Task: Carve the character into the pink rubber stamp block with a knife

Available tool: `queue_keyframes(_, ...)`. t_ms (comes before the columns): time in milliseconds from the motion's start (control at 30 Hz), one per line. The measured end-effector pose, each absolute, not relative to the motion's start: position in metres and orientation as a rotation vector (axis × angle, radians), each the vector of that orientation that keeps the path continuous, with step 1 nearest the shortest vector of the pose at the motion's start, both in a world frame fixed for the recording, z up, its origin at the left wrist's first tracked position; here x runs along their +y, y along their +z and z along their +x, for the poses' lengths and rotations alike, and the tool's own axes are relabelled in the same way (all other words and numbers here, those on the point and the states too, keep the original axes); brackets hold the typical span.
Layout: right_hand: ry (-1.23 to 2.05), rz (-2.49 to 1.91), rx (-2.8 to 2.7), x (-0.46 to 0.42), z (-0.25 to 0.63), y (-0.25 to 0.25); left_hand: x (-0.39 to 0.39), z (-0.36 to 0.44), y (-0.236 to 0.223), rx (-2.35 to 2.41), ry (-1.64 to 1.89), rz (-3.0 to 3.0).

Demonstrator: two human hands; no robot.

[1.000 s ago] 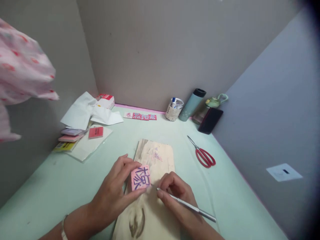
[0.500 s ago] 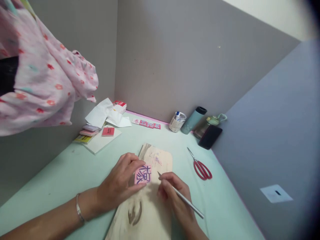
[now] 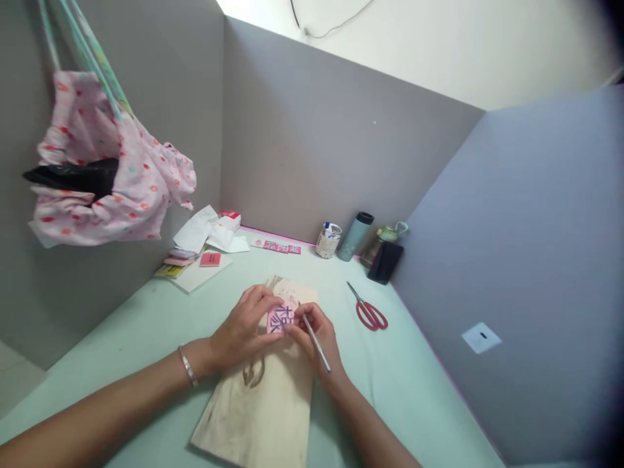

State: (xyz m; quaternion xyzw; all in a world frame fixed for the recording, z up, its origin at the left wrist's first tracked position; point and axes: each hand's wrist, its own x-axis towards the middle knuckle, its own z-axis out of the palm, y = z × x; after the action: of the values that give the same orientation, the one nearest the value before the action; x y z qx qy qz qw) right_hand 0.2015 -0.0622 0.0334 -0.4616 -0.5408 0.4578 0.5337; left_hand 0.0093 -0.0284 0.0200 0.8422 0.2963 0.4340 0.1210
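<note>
My left hand [image 3: 246,325] grips a pink square rubber block [image 3: 279,317] by its left side, thumb at the bottom edge and fingers at the top. A purple character stands out on the block's face. My right hand [image 3: 316,335] is closed around the silver handle of a craft knife [image 3: 318,344], which slants down to the right. Its fingertips touch the block's right side, and the blade tip points up beside the upper right corner. Both hands are over a pale wooden board [image 3: 263,422] with a dark curved mark.
Red-handled scissors [image 3: 370,314] lie to the right. Behind stand a labelled can [image 3: 328,240], a blue-green flask [image 3: 355,237], and a phone [image 3: 385,262] leaning on a bottle. Small cards [image 3: 276,246], papers [image 3: 197,227] and pads line the back left. A pink cloth bag [image 3: 141,188] hangs left.
My right hand has moved up and left with the craft knife and now touches the block. My left hand still grips it. The view has tilted up, showing more wall top.
</note>
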Motion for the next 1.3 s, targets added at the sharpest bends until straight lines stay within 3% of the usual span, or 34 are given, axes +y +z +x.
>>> queue_keyframes(700,1.236,-0.964,-1.389,-0.061,0.2,0.023,-0.052,-0.002,0.008,0.98,1.296,2.283)
queue_keyframes(1300,0.957,-1.133,-1.448,-0.066,0.194,0.02,-0.051,0.0,0.002,1.039,1.274,2.359)
